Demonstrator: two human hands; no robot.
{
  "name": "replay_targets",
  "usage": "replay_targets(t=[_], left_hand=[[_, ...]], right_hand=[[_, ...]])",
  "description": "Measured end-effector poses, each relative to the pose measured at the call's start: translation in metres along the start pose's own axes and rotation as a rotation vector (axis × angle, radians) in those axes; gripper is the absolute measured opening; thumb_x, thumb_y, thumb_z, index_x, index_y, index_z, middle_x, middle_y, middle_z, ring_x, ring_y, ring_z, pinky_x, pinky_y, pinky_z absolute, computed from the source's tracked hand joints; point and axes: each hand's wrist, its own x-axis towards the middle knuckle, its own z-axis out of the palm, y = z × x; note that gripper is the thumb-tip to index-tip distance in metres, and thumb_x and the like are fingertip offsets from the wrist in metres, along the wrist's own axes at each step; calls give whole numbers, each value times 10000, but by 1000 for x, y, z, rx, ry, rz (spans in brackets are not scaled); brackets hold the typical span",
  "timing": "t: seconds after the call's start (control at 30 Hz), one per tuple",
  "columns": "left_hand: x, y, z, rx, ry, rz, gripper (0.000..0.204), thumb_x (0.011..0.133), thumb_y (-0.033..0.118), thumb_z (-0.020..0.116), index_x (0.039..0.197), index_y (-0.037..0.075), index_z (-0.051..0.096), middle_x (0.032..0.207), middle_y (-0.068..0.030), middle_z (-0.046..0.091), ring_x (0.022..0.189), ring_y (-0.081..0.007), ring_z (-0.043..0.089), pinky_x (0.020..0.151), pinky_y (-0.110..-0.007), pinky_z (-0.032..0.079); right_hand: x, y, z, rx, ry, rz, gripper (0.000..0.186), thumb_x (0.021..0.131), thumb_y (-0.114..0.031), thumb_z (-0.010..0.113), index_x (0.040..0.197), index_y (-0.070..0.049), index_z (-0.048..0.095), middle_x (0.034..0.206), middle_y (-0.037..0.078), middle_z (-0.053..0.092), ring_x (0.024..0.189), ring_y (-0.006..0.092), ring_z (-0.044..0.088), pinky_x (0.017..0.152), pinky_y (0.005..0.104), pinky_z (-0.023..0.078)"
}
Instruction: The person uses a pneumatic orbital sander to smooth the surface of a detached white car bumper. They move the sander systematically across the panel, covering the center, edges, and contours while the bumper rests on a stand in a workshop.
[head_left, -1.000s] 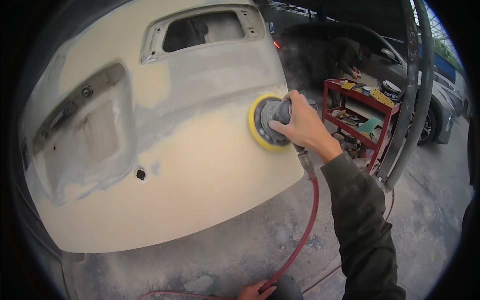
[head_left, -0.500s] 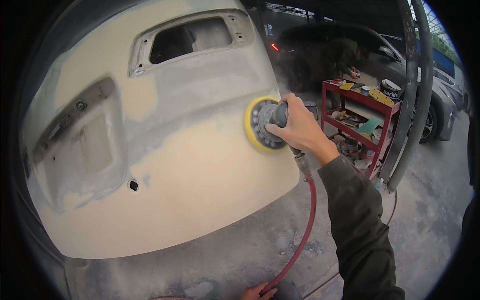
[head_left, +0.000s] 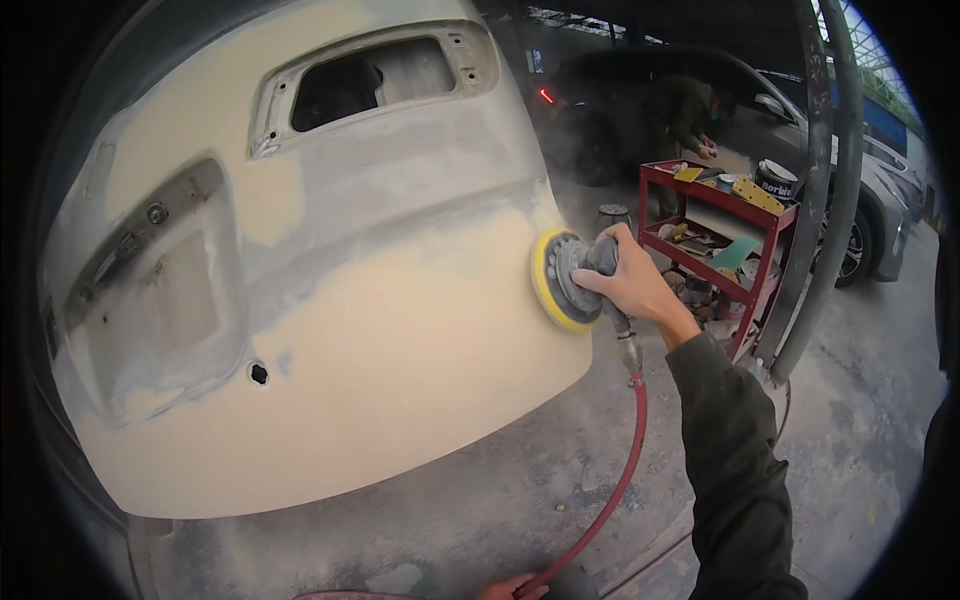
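My right hand [head_left: 640,280] grips a grey pneumatic sander with a yellow-edged round pad [head_left: 565,280], which rests against the right side of a large car tailgate panel [head_left: 390,360]. The panel has cream and grey patches, a window opening, a recess and a small hole. A red hose [head_left: 632,450] runs down from the tool to the bottom edge, where my left hand [head_left: 510,588], partly cut off, has its fingers around it.
A red tool trolley [head_left: 735,290] holding cans, yellow boards and scraps stands right of the panel, beside two grey poles [head_left: 840,180]. Behind, a co-worker [head_left: 680,120] bends beside a dark car [head_left: 630,80]. The concrete floor [head_left: 850,420] is dusty.
My right hand with the sander has shifted right and down along the panel. The panel also sits somewhat further left in the picture than a second ago. My left hand shows less.
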Motion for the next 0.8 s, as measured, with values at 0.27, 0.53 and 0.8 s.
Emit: replay_targets(t=[0.27, 0.53, 0.8], left_hand=[[1, 11, -5, -71, 12, -37, 305, 1003, 288, 717, 1176, 37, 732, 776, -63, 700, 728, -128, 636, 684, -328, 532], [-8, -53, 5, -107, -16, -22, 313, 996, 280, 725, 1203, 45, 735, 777, -54, 692, 717, -120, 618, 686, -322, 527], [-8, -56, -16, -43, -35, 28, 321, 997, 264, 730, 1237, 51, 728, 791, -55, 701, 716, -121, 626, 695, -318, 537]], right_hand=[[14, -75, 7, -229, 65, -99, 701, 800, -354, 850, 1288, -5, 488, 1079, 239, 606, 983, 389, 643, 907, 436, 508], [16, -68, 21, -182, 164, -36, 712, 818, -387, 816, 1309, 10, 486, 1243, 309, 587, 1149, 471, 630, 994, 491, 513], [-5, -111, 45, -289, 172, -173, 659, 828, -364, 823, 1269, -2, 492, 1168, 265, 590, 979, 459, 675, 874, 501, 549]])
